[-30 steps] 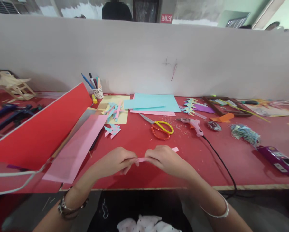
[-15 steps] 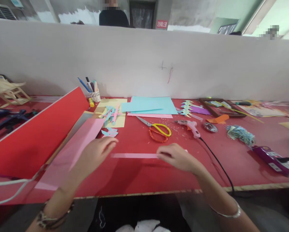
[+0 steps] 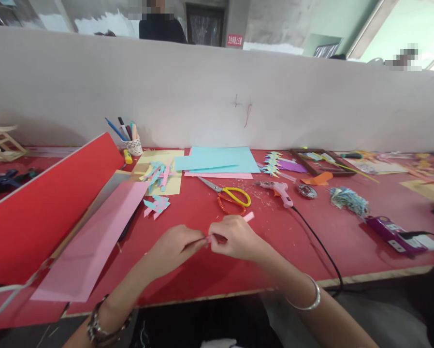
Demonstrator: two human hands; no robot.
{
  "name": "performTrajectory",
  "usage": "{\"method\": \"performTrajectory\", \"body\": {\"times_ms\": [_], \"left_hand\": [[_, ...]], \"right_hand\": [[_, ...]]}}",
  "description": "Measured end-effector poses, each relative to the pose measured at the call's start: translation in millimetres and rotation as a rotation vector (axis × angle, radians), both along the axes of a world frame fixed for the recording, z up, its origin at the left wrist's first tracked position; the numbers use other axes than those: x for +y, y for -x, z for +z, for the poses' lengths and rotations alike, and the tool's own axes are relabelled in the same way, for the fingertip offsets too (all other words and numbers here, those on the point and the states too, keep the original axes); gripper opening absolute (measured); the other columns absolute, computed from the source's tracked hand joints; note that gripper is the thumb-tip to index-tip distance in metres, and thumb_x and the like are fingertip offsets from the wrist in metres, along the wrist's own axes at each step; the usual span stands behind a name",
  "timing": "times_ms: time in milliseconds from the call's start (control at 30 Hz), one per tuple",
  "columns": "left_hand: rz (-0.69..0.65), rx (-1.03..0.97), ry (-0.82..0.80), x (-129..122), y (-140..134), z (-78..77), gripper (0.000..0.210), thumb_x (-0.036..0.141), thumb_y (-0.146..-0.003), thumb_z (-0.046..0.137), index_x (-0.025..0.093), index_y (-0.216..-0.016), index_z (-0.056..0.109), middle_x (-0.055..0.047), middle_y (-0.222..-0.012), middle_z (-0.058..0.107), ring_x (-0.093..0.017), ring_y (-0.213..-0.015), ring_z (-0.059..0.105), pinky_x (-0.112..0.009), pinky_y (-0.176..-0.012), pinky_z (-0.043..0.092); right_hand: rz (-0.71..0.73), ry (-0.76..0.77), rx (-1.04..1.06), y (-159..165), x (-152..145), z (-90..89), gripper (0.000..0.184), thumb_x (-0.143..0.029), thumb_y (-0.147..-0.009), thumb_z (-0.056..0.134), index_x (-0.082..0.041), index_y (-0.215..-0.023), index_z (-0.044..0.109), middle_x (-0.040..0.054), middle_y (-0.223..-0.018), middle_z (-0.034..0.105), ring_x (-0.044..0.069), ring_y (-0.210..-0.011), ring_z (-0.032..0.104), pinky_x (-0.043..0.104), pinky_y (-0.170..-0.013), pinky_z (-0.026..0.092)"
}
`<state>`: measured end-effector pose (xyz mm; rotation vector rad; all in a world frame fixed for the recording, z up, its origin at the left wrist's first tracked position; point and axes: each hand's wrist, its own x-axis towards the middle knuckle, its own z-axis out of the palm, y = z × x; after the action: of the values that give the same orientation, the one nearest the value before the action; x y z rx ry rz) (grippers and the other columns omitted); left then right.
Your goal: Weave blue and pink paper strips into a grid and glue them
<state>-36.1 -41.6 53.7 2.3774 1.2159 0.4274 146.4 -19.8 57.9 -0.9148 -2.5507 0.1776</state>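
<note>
My left hand [image 3: 179,245] pinches the near end of a pink paper strip [image 3: 249,217], its thumb and fingertips meeting my right hand. Curled around the same strip is my right hand [image 3: 233,237], with the far end of the strip sticking out past its knuckles. Most of the strip's length is hidden inside the fingers. Just beyond my hands lie scissors [image 3: 238,195] with one yellow and one red handle. To the left rests a large pink paper sheet [image 3: 104,237], and beside it a small pile of pink and blue cut pieces [image 3: 156,206].
A pink glue gun [image 3: 282,193] with a black cord lies right of the scissors. Blue sheets [image 3: 224,159] and cut strips [image 3: 161,175] lie behind. A red board [image 3: 53,208] leans at left; a purple power strip [image 3: 394,235] is at right. A white partition [image 3: 159,96] closes the back.
My hands have come together at the pink strip. My left hand moved right and took its end, while my right hand shifted left. The view has turned slightly right.
</note>
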Motion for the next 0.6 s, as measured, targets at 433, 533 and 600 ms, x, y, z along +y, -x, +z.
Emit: {"method": "performTrajectory", "body": {"times_ms": [433,533,600], "left_hand": [[0.075,-0.137,0.234,-1.9,50.0,9.4,0.039,0.043,-0.085,0.033,0.017,-0.063,0.053,0.0,-0.063,0.059,-0.014,-0.059,0.052,-0.02,-0.057,0.037],[0.082,-0.046,0.203,-1.9,51.9,12.2,0.041,0.044,-0.085,0.033,0.018,-0.06,0.052,0.0,-0.059,0.058,-0.014,-0.057,0.051,-0.021,-0.055,0.036],[0.044,0.022,0.184,-1.2,45.9,13.0,0.042,0.045,-0.085,0.032,0.018,-0.062,0.054,0.0,-0.06,0.059,-0.014,-0.058,0.052,-0.021,-0.055,0.035]], "right_hand": [[-0.285,-0.193,-0.04,-85.6,8.9,-4.9,0.017,-0.013,-0.065,0.041,-0.018,-0.049,0.046,-0.0028,-0.042,0.044,0.008,-0.042,0.034,0.022,-0.047,0.021],[-0.47,-0.209,0.012,-93.8,10.4,0.4,0.02,-0.014,-0.069,0.041,-0.019,-0.051,0.048,-0.002,-0.042,0.045,0.01,-0.042,0.039,0.022,-0.047,0.025],[-0.392,-0.184,0.062,-81.2,5.8,5.9,0.019,-0.016,-0.074,0.041,-0.018,-0.062,0.056,0.0005,-0.053,0.056,0.012,-0.051,0.048,0.023,-0.053,0.033]]}}
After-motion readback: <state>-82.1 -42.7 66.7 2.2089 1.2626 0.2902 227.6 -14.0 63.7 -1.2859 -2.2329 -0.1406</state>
